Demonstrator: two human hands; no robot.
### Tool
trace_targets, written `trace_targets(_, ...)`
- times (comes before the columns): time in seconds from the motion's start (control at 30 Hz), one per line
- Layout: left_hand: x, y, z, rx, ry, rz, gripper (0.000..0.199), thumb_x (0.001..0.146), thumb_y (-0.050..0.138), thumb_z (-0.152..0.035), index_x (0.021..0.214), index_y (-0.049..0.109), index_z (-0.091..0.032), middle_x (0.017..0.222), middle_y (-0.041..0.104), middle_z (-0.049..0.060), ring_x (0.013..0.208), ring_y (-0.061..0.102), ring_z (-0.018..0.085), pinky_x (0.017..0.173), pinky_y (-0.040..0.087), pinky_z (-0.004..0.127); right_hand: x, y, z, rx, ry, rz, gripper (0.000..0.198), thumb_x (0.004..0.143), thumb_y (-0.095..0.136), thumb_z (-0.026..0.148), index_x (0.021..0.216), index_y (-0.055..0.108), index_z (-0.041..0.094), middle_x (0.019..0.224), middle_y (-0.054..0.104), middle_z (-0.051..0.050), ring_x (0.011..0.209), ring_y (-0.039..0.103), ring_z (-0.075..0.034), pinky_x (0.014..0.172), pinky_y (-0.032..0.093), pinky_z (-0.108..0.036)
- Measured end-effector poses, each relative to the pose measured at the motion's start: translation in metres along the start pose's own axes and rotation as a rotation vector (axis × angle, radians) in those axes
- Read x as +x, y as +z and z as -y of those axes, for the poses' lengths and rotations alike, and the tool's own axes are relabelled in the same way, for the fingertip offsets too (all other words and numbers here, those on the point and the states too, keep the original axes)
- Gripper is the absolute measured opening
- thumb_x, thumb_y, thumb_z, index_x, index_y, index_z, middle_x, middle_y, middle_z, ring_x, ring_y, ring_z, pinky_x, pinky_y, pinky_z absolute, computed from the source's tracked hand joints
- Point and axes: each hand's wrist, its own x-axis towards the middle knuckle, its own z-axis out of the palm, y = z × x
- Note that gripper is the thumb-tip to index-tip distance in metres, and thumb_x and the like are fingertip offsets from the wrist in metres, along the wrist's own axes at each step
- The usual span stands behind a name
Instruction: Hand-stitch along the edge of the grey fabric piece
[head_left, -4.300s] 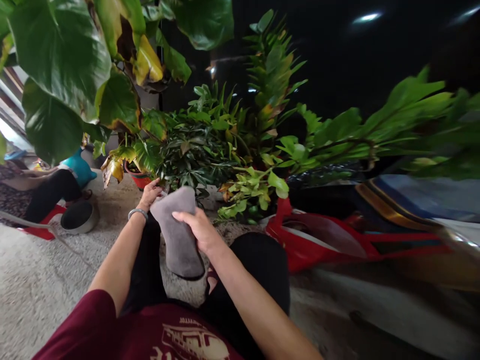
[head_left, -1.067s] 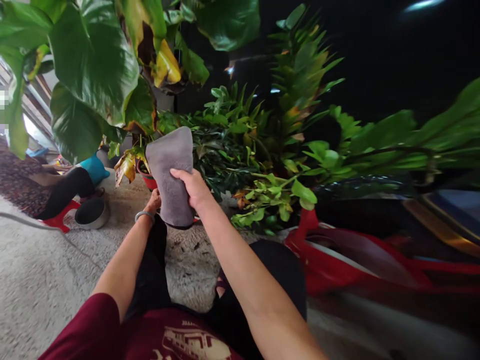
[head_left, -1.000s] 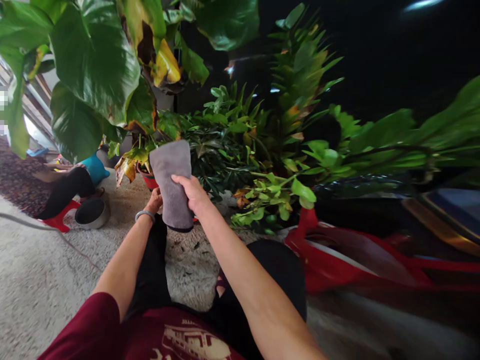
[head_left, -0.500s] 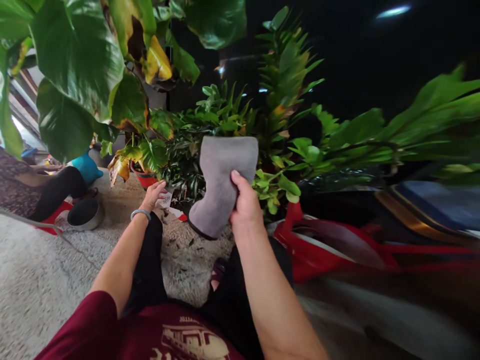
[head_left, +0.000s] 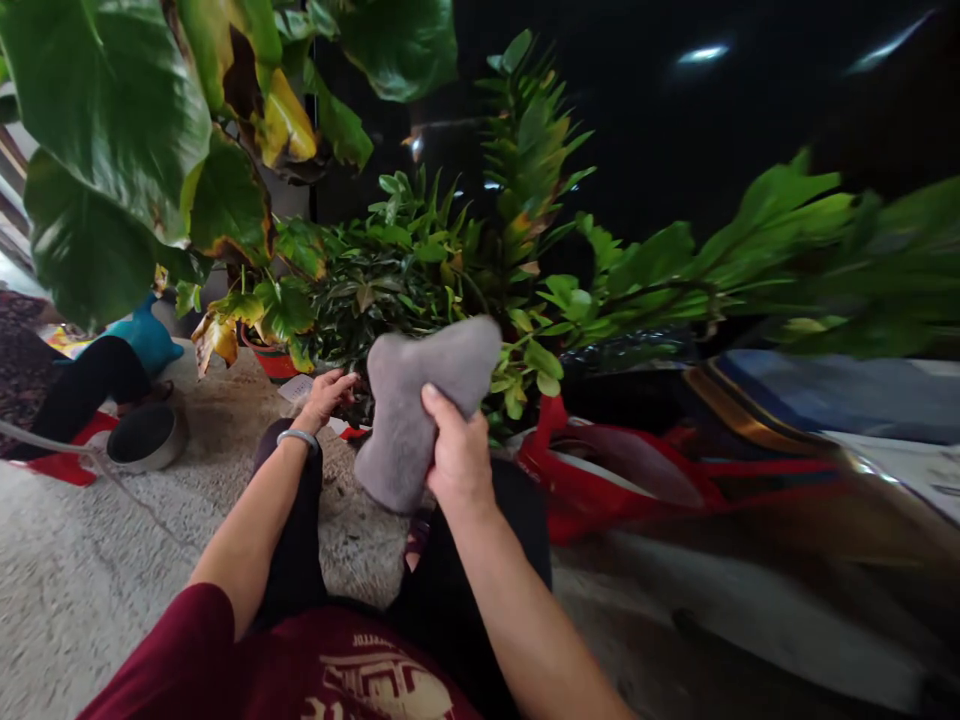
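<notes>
In my right hand point(head_left: 463, 460) is a grey plush cushion point(head_left: 401, 410), roughly bone-shaped, with the thumb pressed across its near face. My other fingers are behind it, mostly hidden. The cushion is tilted and stands out over my knees, in front of the plants. My left hand point(head_left: 326, 398), with a bangle at the wrist, reaches out just left of the cushion, apart from it. Its fingers are extended and hold nothing.
Leafy plants point(head_left: 375, 260) fill the space ahead, one in a red pot point(head_left: 271, 358). On the right is an open red bag point(head_left: 615, 475). To the left sits another person point(head_left: 90, 385) near a round grey bowl point(head_left: 144, 440). Below is rough concrete floor point(head_left: 67, 560).
My right hand has turned the cushion and lowered it a little, so its upper end now slants up to the right. My left hand has come closer to it. The view has swung right.
</notes>
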Motion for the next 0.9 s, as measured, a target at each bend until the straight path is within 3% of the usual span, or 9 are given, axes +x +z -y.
trace_targets(0.1, 0.001, 0.006, 0.002, -0.003, 0.052, -0.027, 0.033, 0.075, 0.073, -0.044, 0.066, 0.060, -0.016, 0.053, 0.053, -0.003, 0.048, 0.046, 0.009, 0.049, 0.038, 0.021, 0.039, 0.029, 0.019, 0.096, -0.102, -0.028, 0.033, 0.062, 0.081, 0.029, 0.091, 0.073, 0.018, 0.084, 0.078, -0.003, 0.087, 0.074, -0.024, 0.075, 0.063, -0.033)
trace_targets(0.2, 0.001, 0.006, 0.002, 0.056, -0.006, -0.082, 0.023, 0.077, 0.069, -0.033, 0.065, 0.062, -0.015, 0.053, 0.056, -0.002, 0.046, 0.047, 0.009, 0.047, 0.035, 0.021, 0.060, 0.031, 0.008, 0.146, 0.094, -0.070, 0.017, 0.064, 0.075, 0.025, 0.079, 0.070, 0.018, 0.073, 0.076, -0.002, 0.083, 0.075, -0.024, 0.075, 0.063, -0.035)
trace_targets(0.33, 0.003, 0.002, 0.004, 0.165, -0.146, -0.182, 0.017, 0.079, 0.063, -0.024, 0.064, 0.062, -0.016, 0.048, 0.054, -0.002, 0.042, 0.050, 0.012, 0.046, 0.038, 0.023, 0.026, -0.005, -0.030, 0.100, 0.321, -0.095, 0.017, 0.061, 0.077, 0.027, 0.076, 0.072, 0.020, 0.067, 0.075, -0.003, 0.073, 0.074, -0.026, 0.068, 0.064, -0.037)
trace_targets(0.43, 0.003, -0.001, 0.002, 0.177, -0.144, -0.198, 0.018, 0.079, 0.063, -0.024, 0.063, 0.062, -0.016, 0.049, 0.055, -0.002, 0.043, 0.050, 0.012, 0.046, 0.039, 0.023, -0.010, -0.022, -0.037, 0.041, 0.379, 0.003, 0.025, 0.057, 0.082, 0.031, 0.076, 0.074, 0.018, 0.067, 0.076, -0.006, 0.072, 0.075, -0.028, 0.066, 0.063, -0.038)
trace_targets(0.53, -0.001, -0.002, -0.002, 0.171, -0.119, -0.151, 0.022, 0.079, 0.066, -0.028, 0.061, 0.061, -0.016, 0.052, 0.056, -0.002, 0.045, 0.048, 0.010, 0.046, 0.038, 0.021, -0.010, -0.006, -0.015, 0.036, 0.211, 0.064, 0.034, 0.057, 0.085, 0.035, 0.084, 0.074, 0.017, 0.073, 0.077, -0.005, 0.073, 0.074, -0.027, 0.066, 0.062, -0.036)
trace_targets(0.63, -0.006, 0.000, -0.005, 0.161, -0.114, -0.134, 0.024, 0.078, 0.068, -0.027, 0.058, 0.059, -0.016, 0.051, 0.054, -0.002, 0.046, 0.048, 0.010, 0.046, 0.037, 0.021, 0.026, 0.025, 0.008, 0.100, -0.053, 0.018, 0.038, 0.058, 0.082, 0.036, 0.091, 0.072, 0.020, 0.084, 0.079, -0.003, 0.081, 0.074, -0.023, 0.070, 0.061, -0.032)
trace_targets(0.7, -0.009, 0.000, -0.006, 0.163, -0.117, -0.142, 0.025, 0.077, 0.068, -0.026, 0.057, 0.057, -0.017, 0.049, 0.052, -0.003, 0.046, 0.047, 0.010, 0.045, 0.036, 0.020, 0.050, 0.037, 0.008, 0.127, -0.104, -0.006, 0.034, 0.060, 0.078, 0.036, 0.090, 0.070, 0.021, 0.085, 0.078, -0.002, 0.085, 0.074, -0.022, 0.071, 0.061, -0.031)
trace_targets(0.8, -0.010, -0.003, -0.006, 0.149, -0.130, -0.117, 0.024, 0.079, 0.068, -0.029, 0.060, 0.060, -0.016, 0.054, 0.058, -0.001, 0.048, 0.051, 0.010, 0.046, 0.039, 0.020, 0.056, 0.027, -0.020, 0.098, 0.044, -0.017, 0.028, 0.059, 0.076, 0.035, 0.083, 0.068, 0.022, 0.075, 0.076, -0.001, 0.080, 0.074, -0.023, 0.068, 0.062, -0.034)
trace_targets(0.9, -0.008, -0.009, -0.003, 0.155, -0.146, -0.112, 0.023, 0.080, 0.069, -0.031, 0.065, 0.063, -0.015, 0.058, 0.062, 0.002, 0.051, 0.056, 0.012, 0.048, 0.043, 0.021, 0.022, -0.007, -0.054, 0.058, 0.309, -0.020, 0.023, 0.058, 0.078, 0.034, 0.075, 0.069, 0.022, 0.066, 0.074, -0.001, 0.070, 0.074, -0.026, 0.064, 0.063, -0.037)
